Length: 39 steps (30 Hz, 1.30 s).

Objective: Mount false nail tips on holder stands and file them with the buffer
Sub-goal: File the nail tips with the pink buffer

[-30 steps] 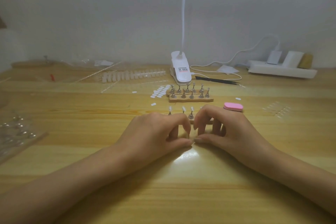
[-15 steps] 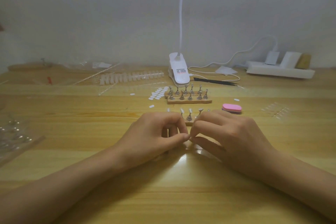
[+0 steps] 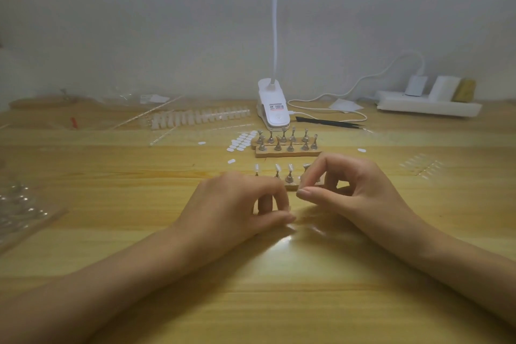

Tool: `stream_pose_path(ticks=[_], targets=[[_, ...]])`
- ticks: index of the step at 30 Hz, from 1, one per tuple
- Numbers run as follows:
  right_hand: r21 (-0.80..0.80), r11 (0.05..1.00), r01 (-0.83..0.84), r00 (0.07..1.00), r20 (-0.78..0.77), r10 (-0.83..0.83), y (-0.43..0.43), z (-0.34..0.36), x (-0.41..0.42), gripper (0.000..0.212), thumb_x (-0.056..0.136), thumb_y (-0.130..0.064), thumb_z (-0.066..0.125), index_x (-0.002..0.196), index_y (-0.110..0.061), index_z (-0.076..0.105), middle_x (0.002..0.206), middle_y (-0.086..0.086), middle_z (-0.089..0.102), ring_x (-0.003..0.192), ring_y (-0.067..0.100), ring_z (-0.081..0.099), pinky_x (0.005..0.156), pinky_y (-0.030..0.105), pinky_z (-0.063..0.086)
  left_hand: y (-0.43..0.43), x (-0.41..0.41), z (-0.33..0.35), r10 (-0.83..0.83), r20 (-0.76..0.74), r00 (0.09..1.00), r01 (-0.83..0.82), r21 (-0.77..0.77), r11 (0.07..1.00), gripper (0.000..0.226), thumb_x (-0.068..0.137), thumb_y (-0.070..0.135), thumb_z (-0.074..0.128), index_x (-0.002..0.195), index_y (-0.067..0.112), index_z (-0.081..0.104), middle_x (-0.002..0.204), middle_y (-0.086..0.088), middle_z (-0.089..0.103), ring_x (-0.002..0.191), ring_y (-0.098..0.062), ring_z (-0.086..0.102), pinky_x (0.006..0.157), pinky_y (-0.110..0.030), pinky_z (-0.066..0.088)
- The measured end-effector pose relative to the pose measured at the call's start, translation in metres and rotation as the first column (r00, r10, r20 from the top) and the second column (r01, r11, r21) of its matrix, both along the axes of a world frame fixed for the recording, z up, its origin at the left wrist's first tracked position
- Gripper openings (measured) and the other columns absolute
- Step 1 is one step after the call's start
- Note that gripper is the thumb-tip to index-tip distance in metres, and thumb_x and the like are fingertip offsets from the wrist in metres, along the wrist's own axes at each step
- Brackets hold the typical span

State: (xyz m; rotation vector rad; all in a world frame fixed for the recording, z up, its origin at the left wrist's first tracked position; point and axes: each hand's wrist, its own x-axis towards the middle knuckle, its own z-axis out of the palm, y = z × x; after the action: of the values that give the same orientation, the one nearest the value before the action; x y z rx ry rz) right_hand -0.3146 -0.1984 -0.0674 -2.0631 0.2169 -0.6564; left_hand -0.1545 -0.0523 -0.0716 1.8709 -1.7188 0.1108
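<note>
Left hand [image 3: 245, 204]: rests on the counter [image 3: 279, 301], fingers curled, thumb and forefinger tips pressed together; whatever sits between them is too small for me to make out, so I cannot tell if it holds anything.
Right hand [image 3: 351, 187]: raised just right of the left, thumb and forefinger closed in a fine pinch; again I cannot tell what, if anything, is in it.
Near holder strip [image 3: 291, 186]: just beyond both hands; three stands carry mounted nail tips [image 3: 277, 167]; the next stand [image 3: 306, 167] looks bare, close to the right forefinger.
Far holder strips [image 3: 287, 146]: farther back, stands seemingly unloaded.
Supplies: tip rack [image 3: 195, 117] far left; adhesive pads [image 3: 243, 142] left of the far strips.
Buffer: not visible to me in this view.
Step, as I judge it: preparing a small piece for the bare stand; filing not begun.
Risks: a tiny piece could slip from a pinch and vanish against the pale counter; a sticky pad could cling to a fingertip; the right knuckles could nudge the mounted tips askew or tip the strip.
</note>
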Motion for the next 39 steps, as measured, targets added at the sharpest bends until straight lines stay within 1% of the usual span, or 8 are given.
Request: stream_pose_path(ticks=[7,14,19,25,29,32,36,39], targets=[[-0.184,0.983,-0.014,0.999,-0.034,0.008,-0.002,-0.008,0.003,0.003,0.078,-0.024,0.081,0.078,-0.023,0.078,0.083,-0.007,0.067,0.062,0.018,0.046,0.059,0.011,0.032,-0.002,0.001,-0.002,0.013,0.012,1.000,-0.014,0.089,0.996,0.036,0.078,0.064,0.054,0.103,0.042,0.043,0.073,0.020,0.057,0.062,0.003,0.051,0.056,-0.027,0.044],[-0.046,0.998,-0.032,0.999,-0.024,0.031,0.005,-0.003,0.004,0.007,0.081,-0.028,0.071,0.081,-0.026,0.078,0.084,-0.008,0.068,0.072,0.018,0.055,0.062,0.016,0.038,0.001,-0.006,0.002,-0.115,0.028,0.993,0.118,-0.156,0.981,0.024,0.085,0.044,0.068,0.098,0.033,0.052,0.085,0.023,0.058,0.057,0.004,0.050,0.055,-0.034,0.051],[0.152,0.986,-0.076,0.991,-0.095,0.091,0.006,0.008,0.000,0.024,0.094,-0.037,0.064,0.104,-0.022,0.080,0.114,-0.005,0.065,0.113,0.010,0.060,0.099,0.036,0.048,-0.001,0.005,0.009,-0.092,0.026,0.995,0.096,-0.288,0.953,0.011,0.090,0.040,0.061,0.095,0.030,0.061,0.084,0.022,0.062,0.056,0.007,0.054,0.049,-0.029,0.051],[-0.234,0.972,0.025,0.997,-0.064,-0.041,-0.022,0.024,-0.001,0.022,0.096,-0.038,0.061,0.111,-0.029,0.075,0.120,-0.005,0.060,0.098,0.009,0.058,0.081,0.017,0.048,-0.001,0.015,0.013,-0.106,-0.434,0.894,-0.062,-0.354,0.933,0.014,0.086,0.018,0.074,0.082,0.017,0.061,0.084,0.006,0.072,0.046,-0.017,0.062,0.044,-0.020,0.044],[-0.693,0.685,0.225,0.879,-0.159,-0.449,-0.069,0.029,-0.008,0.014,0.091,-0.035,0.067,0.101,-0.030,0.074,0.105,-0.008,0.059,0.101,0.017,0.048,0.087,0.041,0.046,-0.004,0.009,0.012,-0.143,-0.681,0.718,-0.042,-0.248,0.968,0.016,0.085,0.020,0.073,0.076,0.018,0.060,0.093,-0.001,0.075,0.059,-0.017,0.068,0.047,-0.014,0.044],[-0.672,0.724,0.157,0.825,-0.314,-0.470,-0.081,0.021,-0.012,0.011,0.090,-0.043,0.068,0.098,-0.037,0.073,0.102,-0.016,0.064,0.101,0.010,0.053,0.091,0.039,0.039,-0.006,0.002,0.007,-0.177,-0.746,0.642,0.053,-0.187,0.981,0.020,0.086,0.019,0.074,0.071,0.019,0.060,0.091,0.002,0.070,0.063,-0.006,0.058,0.053,-0.009,0.041],[-0.635,0.736,0.236,0.861,-0.216,-0.461,-0.082,0.018,-0.013,0.005,0.089,-0.037,0.070,0.085,-0.036,0.067,0.086,-0.021,0.066,0.087,0.002,0.060,0.070,0.029,0.042,-0.005,0.000,0.005,-0.164,-0.807,0.567,0.111,-0.122,0.986,0.020,0.083,0.031,0.074,0.075,0.020,0.061,0.082,0.011,0.065,0.060,-0.001,0.048,0.048,-0.009,0.033],[-0.323,0.911,0.258,0.939,-0.137,-0.315,-0.074,0.031,-0.010,0.020,0.083,-0.031,0.078,0.089,-0.029,0.060,0.082,-0.016,0.068,0.071,0.002,0.059,0.057,0.013,0.041,-0.006,0.000,0.004,-0.160,-0.822,0.547,0.118,-0.114,0.986,0.020,0.082,0.032,0.073,0.079,0.016,0.062,0.081,0.010,0.065,0.054,0.002,0.050,0.046,-0.009,0.033]])
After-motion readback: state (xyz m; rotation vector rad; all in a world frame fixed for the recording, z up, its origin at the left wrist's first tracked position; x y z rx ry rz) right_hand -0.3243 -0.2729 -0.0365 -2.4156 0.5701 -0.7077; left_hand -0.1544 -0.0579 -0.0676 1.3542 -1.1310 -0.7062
